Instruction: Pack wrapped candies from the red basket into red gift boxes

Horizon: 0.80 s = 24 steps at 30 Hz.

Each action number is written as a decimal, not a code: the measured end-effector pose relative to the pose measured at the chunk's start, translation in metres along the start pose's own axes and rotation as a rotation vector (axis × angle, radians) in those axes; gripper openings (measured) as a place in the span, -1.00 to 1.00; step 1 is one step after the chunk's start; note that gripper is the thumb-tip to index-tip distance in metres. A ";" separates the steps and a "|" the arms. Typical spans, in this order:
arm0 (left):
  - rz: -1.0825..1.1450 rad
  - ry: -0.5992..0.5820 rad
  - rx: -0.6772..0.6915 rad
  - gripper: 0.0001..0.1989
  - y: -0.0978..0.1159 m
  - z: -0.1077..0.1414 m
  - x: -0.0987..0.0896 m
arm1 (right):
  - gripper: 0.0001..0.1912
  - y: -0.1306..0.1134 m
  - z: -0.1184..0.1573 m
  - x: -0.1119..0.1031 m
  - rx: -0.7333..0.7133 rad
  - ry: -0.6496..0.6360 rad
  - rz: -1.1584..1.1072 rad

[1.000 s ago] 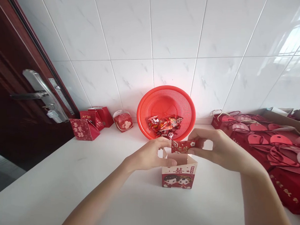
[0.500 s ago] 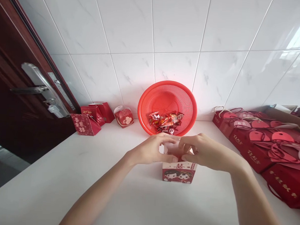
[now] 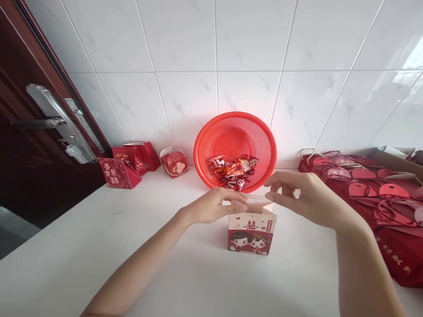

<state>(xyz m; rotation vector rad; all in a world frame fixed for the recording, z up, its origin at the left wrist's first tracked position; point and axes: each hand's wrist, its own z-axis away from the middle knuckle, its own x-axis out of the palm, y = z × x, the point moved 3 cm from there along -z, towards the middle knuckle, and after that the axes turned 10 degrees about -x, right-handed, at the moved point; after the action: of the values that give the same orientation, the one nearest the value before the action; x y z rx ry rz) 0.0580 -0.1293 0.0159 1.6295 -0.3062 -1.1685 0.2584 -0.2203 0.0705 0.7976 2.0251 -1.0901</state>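
Presumably light and easily creased, the open-topped red-and-cream card box [image 3: 251,232] upright on the white tabletop [image 3: 164,282] suits holding by its side walls, the left hand [image 3: 211,207] at its rim, grip unclear, the right hand [image 3: 303,197] narrowly parted, seemingly empty.

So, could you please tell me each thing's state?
Printed box: upright, top open
Left hand: at the box's rim
Right hand: fingers parted, nothing visibly held
Red basket: tilted, holding wrapped candies
Keys: hanging at the door lock
Boxes at left: standing
Boxes at right: closely grouped
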 end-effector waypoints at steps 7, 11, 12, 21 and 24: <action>-0.189 0.007 0.166 -0.62 0.010 0.002 -0.005 | -0.23 0.019 0.004 0.002 0.156 -0.209 -0.027; -0.233 0.027 0.152 -0.39 0.007 0.003 -0.008 | -0.29 0.022 0.004 0.011 0.186 -0.386 -0.018; -0.222 0.043 0.151 -0.37 0.005 0.002 -0.009 | -0.34 0.023 0.004 0.014 0.185 -0.409 -0.017; -0.069 0.190 0.088 -0.41 -0.020 -0.017 -0.006 | -0.67 0.028 -0.007 0.027 0.100 -0.358 0.003; -0.016 0.211 0.108 -0.46 -0.025 -0.023 -0.004 | -0.73 0.028 -0.012 0.030 0.021 -0.333 -0.064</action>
<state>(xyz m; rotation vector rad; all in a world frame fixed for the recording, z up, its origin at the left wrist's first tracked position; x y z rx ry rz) 0.0658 -0.1028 -0.0038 1.8359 -0.2242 -0.9952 0.2597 -0.1910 0.0395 0.5234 1.7706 -1.1950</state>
